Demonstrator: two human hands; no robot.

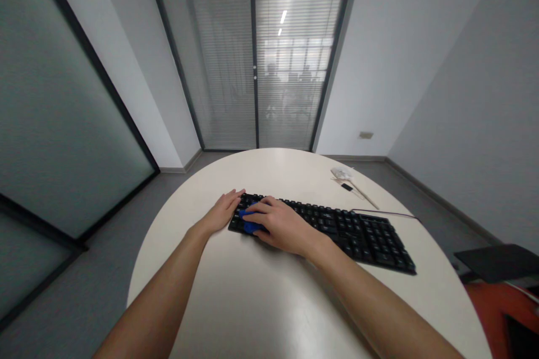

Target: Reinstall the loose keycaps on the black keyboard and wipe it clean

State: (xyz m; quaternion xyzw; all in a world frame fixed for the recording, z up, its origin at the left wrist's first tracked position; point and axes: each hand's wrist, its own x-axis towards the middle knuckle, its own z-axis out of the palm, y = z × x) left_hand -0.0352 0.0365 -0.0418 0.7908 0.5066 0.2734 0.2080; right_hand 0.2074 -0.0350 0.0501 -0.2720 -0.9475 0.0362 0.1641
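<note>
A black keyboard [337,227] lies slantwise across the round white table. Against its left end rests my left hand [222,212], its fingers stretched out flat along the edge. My right hand [280,224] is bent over the leftmost keys and presses a crumpled blue cloth [249,226] onto them. Parts of the cloth show between and beneath the fingers; the rest is hidden under the hand. The keys to the right of my hand are uncovered.
On the far right of the table [269,171] lie a thin pale stick [364,196], a small black piece [347,187] and crumpled clear plastic [342,174]. A cable [391,213] runs over the right edge. A red and black chair [497,314] stands at the right.
</note>
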